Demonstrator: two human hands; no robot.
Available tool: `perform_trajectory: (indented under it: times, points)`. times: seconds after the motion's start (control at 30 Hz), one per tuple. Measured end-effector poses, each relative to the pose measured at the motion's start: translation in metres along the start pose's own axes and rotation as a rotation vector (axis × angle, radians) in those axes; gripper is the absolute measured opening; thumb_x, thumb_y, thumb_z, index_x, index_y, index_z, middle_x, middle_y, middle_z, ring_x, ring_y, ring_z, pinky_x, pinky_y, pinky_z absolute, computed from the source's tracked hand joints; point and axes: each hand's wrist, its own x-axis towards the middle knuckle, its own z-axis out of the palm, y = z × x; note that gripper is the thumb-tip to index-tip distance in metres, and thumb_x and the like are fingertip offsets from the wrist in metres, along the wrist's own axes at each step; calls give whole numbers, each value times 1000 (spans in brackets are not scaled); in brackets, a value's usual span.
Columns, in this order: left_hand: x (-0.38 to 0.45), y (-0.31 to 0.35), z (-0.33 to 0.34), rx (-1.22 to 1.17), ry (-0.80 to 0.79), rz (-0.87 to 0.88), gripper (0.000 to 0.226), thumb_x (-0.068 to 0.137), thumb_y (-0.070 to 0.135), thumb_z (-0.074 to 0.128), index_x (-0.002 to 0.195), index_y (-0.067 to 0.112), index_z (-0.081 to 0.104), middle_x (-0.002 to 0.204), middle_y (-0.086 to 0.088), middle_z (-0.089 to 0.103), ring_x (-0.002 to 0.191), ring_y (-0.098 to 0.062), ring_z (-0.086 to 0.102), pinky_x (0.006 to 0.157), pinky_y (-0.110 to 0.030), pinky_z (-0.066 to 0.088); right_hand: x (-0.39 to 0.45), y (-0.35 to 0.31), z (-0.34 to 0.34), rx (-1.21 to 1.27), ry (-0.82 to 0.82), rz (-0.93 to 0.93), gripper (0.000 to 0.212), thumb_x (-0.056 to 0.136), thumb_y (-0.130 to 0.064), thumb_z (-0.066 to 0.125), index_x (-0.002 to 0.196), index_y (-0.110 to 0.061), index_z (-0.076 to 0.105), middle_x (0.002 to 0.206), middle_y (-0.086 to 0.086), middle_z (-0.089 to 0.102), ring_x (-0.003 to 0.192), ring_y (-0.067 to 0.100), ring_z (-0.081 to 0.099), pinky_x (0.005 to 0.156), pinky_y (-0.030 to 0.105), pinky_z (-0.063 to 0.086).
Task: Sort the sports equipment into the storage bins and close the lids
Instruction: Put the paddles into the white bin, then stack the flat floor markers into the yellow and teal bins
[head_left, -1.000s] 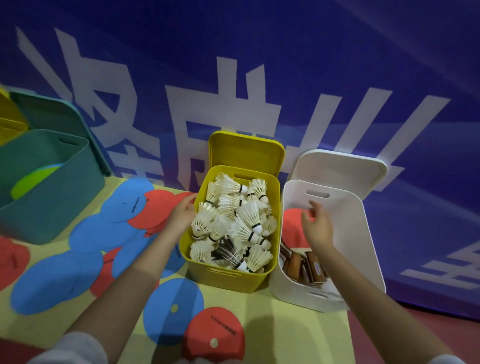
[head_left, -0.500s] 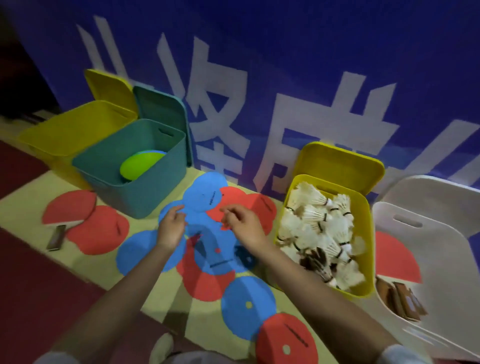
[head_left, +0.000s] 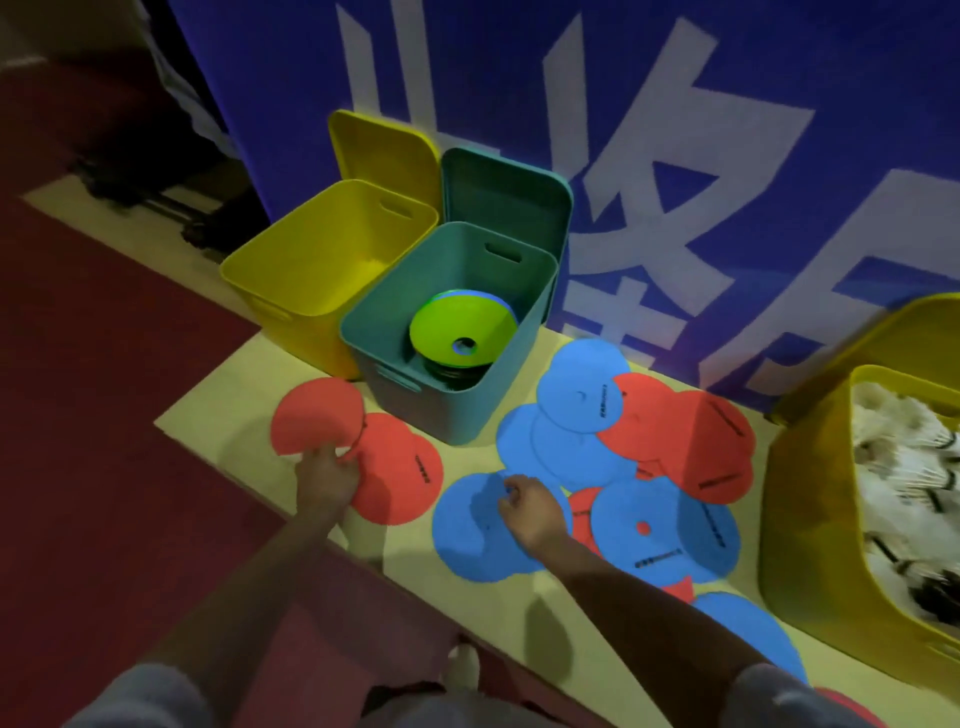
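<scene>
**Colours and patterns of the bins, discs and floor**

Open yellow plastic bin (head_left: 332, 260) and teal plastic bin (head_left: 452, 332), each with a lid of matching colour. Inside the teal bin, a lime-green disc cone (head_left: 462, 325) tops a stack with a blue edge. Flat red round discs (head_left: 358, 452) and flat blue round discs (head_left: 571, 441) carry small black lettering. Pale yellow mat (head_left: 234, 395) borders dark red carpet (head_left: 78, 415). Blue banner (head_left: 727, 78) bears large white characters. White feathered shuttlecocks (head_left: 904, 467), black-banded, fill a second yellow bin (head_left: 810, 519).
</scene>
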Motion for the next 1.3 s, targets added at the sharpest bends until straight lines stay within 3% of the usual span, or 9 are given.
perform_trajectory:
  times: [0.23, 0.4, 0.57, 0.7, 0.83, 0.93, 1.0, 1.13, 1.3]
  points:
    - [76, -32, -32, 51, -20, -120, 60, 87, 31, 63, 132, -2, 41, 126, -34, 43, 119, -48, 40, 100, -50, 34, 18, -73, 68, -87, -8, -60, 55, 85, -29, 51, 136, -11, 44, 127, 12, 50, 122, 29, 42, 97, 39, 42]
    - [110, -40, -24, 41, -108, -232, 88, 79, 45, 70, 145, 11, 25, 134, -26, 38, 125, -44, 35, 101, -52, 33, 40, -100, 97, -11, 93, 199, 72, 89, -32, 52, 149, -7, 21, 141, 15, 40, 130, 33, 35, 105, 40, 35]
    - [121, -35, -15, 95, -94, -253, 91, 73, 41, 76, 146, 21, 24, 132, -23, 38, 123, -40, 36, 98, -52, 37, 54, -114, 113, 264, 129, 443, 48, 89, -34, 52, 132, -14, 44, 117, 12, 61, 109, 32, 57, 86, 37, 48]
    - [134, -37, -24, 8, -168, -341, 108, 68, 37, 83, 150, 21, 14, 137, -27, 29, 125, -45, 35, 101, -51, 36, 53, -118, 118, 276, 125, 283, 29, 92, -24, 45, 106, -6, 63, 101, 15, 68, 91, 32, 61, 74, 35, 50]
    - [124, -47, -35, -259, -86, -266, 82, 76, 23, 76, 143, 10, 31, 133, -28, 41, 113, -47, 50, 95, -45, 43, 37, -108, 111, 330, 129, 139, 38, 91, -37, 40, 107, -9, 58, 96, 8, 66, 87, 26, 60, 69, 29, 41]
    - [103, -47, -48, -502, -20, -212, 59, 82, 15, 69, 133, 4, 42, 126, -20, 56, 112, -35, 56, 91, -40, 46, 35, -96, 96, 350, 175, 167, 20, 95, -19, 45, 110, -10, 54, 95, 6, 63, 91, 28, 59, 71, 30, 40]
    - [88, -40, -58, -619, -18, -224, 52, 85, 14, 64, 133, 6, 45, 126, -15, 57, 112, -31, 56, 91, -38, 46, 33, -89, 78, 381, 247, 193, 26, 96, -13, 42, 119, -6, 52, 104, 14, 63, 97, 34, 58, 75, 34, 41]
    - [42, -20, -70, -724, -112, -114, 49, 90, 14, 59, 136, 14, 44, 126, -8, 54, 111, -26, 54, 94, -40, 46, 15, -61, 35, 429, 322, 127, 34, 98, -7, 38, 130, -6, 50, 122, 16, 60, 108, 33, 56, 85, 32, 42]
    - [-29, 26, -48, -645, -345, 108, 46, 93, 14, 56, 137, 22, 43, 128, -3, 49, 113, -24, 52, 94, -40, 46, -24, -10, -27, 410, 455, 16, 34, 95, -12, 39, 124, -14, 55, 108, 5, 64, 93, 20, 58, 79, 27, 41]
